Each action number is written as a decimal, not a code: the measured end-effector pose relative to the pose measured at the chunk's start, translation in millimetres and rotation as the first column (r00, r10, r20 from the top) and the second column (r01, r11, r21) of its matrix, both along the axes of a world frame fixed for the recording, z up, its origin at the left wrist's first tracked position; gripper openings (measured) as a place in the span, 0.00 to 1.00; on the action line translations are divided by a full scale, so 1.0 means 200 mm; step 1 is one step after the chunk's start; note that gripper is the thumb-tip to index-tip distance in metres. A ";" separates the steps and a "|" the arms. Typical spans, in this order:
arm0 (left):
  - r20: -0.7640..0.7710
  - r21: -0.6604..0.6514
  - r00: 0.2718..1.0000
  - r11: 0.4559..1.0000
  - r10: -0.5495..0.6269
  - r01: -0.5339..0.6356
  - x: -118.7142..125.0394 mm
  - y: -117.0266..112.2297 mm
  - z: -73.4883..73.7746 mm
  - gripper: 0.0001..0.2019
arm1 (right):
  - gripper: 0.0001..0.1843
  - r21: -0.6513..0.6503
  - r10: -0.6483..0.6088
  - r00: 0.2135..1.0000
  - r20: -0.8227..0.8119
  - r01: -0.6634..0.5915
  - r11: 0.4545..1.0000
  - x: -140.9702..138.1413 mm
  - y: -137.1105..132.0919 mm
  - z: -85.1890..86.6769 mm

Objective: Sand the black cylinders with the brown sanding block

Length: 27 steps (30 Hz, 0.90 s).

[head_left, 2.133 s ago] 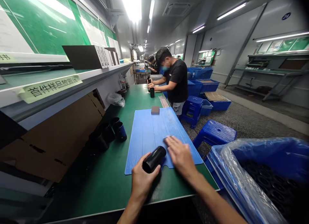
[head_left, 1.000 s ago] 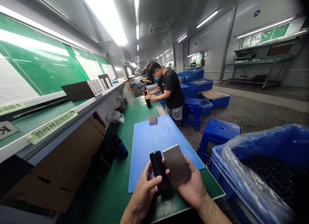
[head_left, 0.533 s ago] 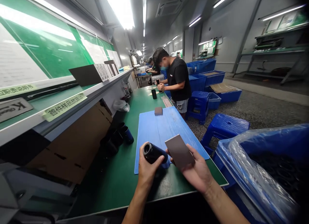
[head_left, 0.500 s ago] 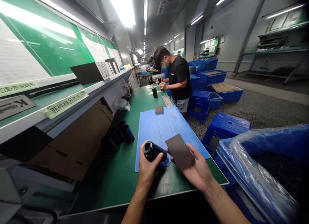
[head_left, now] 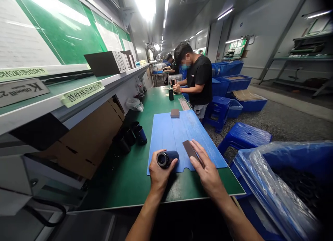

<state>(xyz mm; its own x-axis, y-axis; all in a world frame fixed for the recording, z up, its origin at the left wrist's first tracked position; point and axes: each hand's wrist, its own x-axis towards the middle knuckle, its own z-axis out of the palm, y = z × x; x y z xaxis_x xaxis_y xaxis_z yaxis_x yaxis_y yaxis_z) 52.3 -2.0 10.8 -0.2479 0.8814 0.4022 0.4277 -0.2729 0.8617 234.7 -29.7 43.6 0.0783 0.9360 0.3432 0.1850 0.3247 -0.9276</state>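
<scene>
My left hand (head_left: pixel 160 173) is closed around a black tube (head_left: pixel 167 158) that lies on its side over the near edge of the blue mat (head_left: pixel 177 135), its hollow end facing me. My right hand (head_left: pixel 206 170) lies with fingers stretched flat on a small brown sheet (head_left: pixel 189 148), pressing it onto the mat just right of the tube.
A brown block (head_left: pixel 174 113) sits at the mat's far end. Several dark cups (head_left: pixel 135 133) stand left of the mat beside a cardboard panel (head_left: pixel 88 140). A plastic-lined blue bin (head_left: pixel 288 185) of black parts is at my right, a blue stool (head_left: pixel 246 137) beyond it. Another person (head_left: pixel 197 79) works farther along the green bench (head_left: pixel 125 182).
My right hand, which held the brown sheet up in the air, has brought it down flat onto the mat. The tube in my left hand has dropped onto the mat too.
</scene>
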 end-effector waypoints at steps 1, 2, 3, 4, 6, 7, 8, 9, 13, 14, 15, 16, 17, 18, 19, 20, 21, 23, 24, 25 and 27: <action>-0.013 0.008 1.000 1.000 0.004 -0.004 0.01 0.00 0.00 0.24 | 0.26 0.075 -0.030 0.993 0.115 0.021 0.997 -0.01 0.00 0.00; -0.028 0.017 1.000 1.000 0.010 -0.009 0.01 0.00 0.00 0.23 | 0.26 0.141 -0.059 0.978 0.199 0.030 0.989 -0.01 -0.01 0.01; -0.041 0.031 0.999 0.999 0.019 -0.018 0.02 0.01 0.00 0.23 | 0.27 0.194 -0.083 0.962 0.262 0.032 0.980 -0.02 -0.01 0.01; -0.054 0.049 0.998 0.998 0.030 -0.027 0.02 0.01 0.00 0.23 | 0.28 0.237 -0.106 0.945 0.310 0.031 0.971 -0.02 -0.02 0.01; -0.079 0.082 0.996 0.996 0.035 -0.028 0.03 0.02 -0.01 0.23 | 0.29 0.292 -0.141 0.913 0.384 0.025 0.956 -0.03 -0.04 0.02; -0.090 0.093 0.995 0.995 0.031 -0.023 0.04 0.03 -0.01 0.23 | 0.30 0.305 -0.155 0.895 0.419 0.022 0.952 -0.03 -0.06 0.02; -0.099 0.098 0.995 0.995 0.023 -0.014 0.04 0.03 -0.01 0.22 | 0.30 0.310 -0.169 0.874 0.456 0.022 0.950 -0.04 -0.08 0.02; -0.105 0.096 0.994 0.995 0.010 0.000 0.04 0.03 -0.01 0.20 | 0.30 0.310 -0.182 0.849 0.497 0.022 0.951 -0.05 -0.10 0.03; -0.122 0.085 0.991 0.994 -0.060 0.071 0.06 0.01 0.00 0.13 | 0.32 0.318 -0.210 0.726 0.655 -0.013 0.948 -0.09 -0.15 0.05; -0.137 0.087 0.988 0.992 -0.077 0.089 0.07 0.00 0.00 0.11 | 0.32 0.330 -0.215 0.703 0.678 -0.029 0.944 -0.11 -0.15 0.06; -0.154 0.092 0.984 0.991 -0.085 0.100 0.08 0.00 0.01 0.08 | 0.32 0.341 -0.222 0.688 0.691 -0.039 0.939 -0.12 -0.14 0.06; -0.167 0.099 0.982 0.990 -0.085 0.103 0.09 -0.01 0.01 0.06 | 0.32 0.350 -0.230 0.680 0.696 -0.041 0.936 -0.13 -0.14 0.07; -0.175 0.106 0.981 0.990 -0.078 0.098 0.10 -0.02 0.01 0.04 | 0.31 0.353 -0.238 0.677 0.697 -0.035 0.935 -0.14 -0.13 0.07; -0.176 0.112 0.982 0.990 -0.065 0.085 0.11 -0.02 0.01 0.03 | 0.31 0.350 -0.238 0.675 0.698 -0.032 0.936 -0.15 -0.12 0.07; -0.173 0.115 0.984 0.991 -0.052 0.072 0.11 -0.02 0.01 0.03 | 0.32 0.344 -0.233 0.674 0.701 -0.033 0.938 -0.15 -0.12 0.07; -0.171 0.113 0.984 0.991 -0.045 0.065 0.12 -0.02 0.01 0.03 | 0.32 0.339 -0.228 0.671 0.705 -0.037 0.940 -0.16 -0.13 0.07; -0.175 0.113 0.983 0.991 -0.047 0.068 0.12 -0.02 0.01 0.03 | 0.33 0.341 -0.232 0.669 0.706 -0.033 0.940 -0.16 -0.13 0.06; -0.197 0.124 0.978 0.988 -0.066 0.091 0.13 -0.02 0.01 0.02 | 0.33 0.363 -0.270 0.674 0.688 0.003 0.932 -0.16 -0.13 0.05; -0.205 0.132 0.976 0.986 -0.074 0.103 0.13 -0.02 0.02 0.03 | 0.33 0.373 -0.289 0.681 0.673 0.024 0.927 -0.16 -0.12 0.05; -0.206 0.138 0.976 0.985 -0.073 0.103 0.13 -0.02 0.02 0.04 | 0.32 0.375 -0.296 0.690 0.661 0.039 0.926 -0.16 -0.11 0.05; -0.190 0.135 0.980 0.987 -0.062 0.088 0.13 -0.01 0.02 0.04 | 0.32 0.358 -0.267 0.700 0.663 0.017 0.934 -0.17 -0.10 0.05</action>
<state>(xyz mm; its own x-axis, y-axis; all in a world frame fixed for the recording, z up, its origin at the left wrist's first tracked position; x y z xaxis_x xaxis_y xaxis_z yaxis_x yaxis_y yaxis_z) 77.4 -4.2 15.1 -0.0931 0.8252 0.5571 0.5495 -0.4240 0.7199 200.3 -48.8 54.3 -0.1741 0.7709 0.6127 0.7977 0.4752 -0.3713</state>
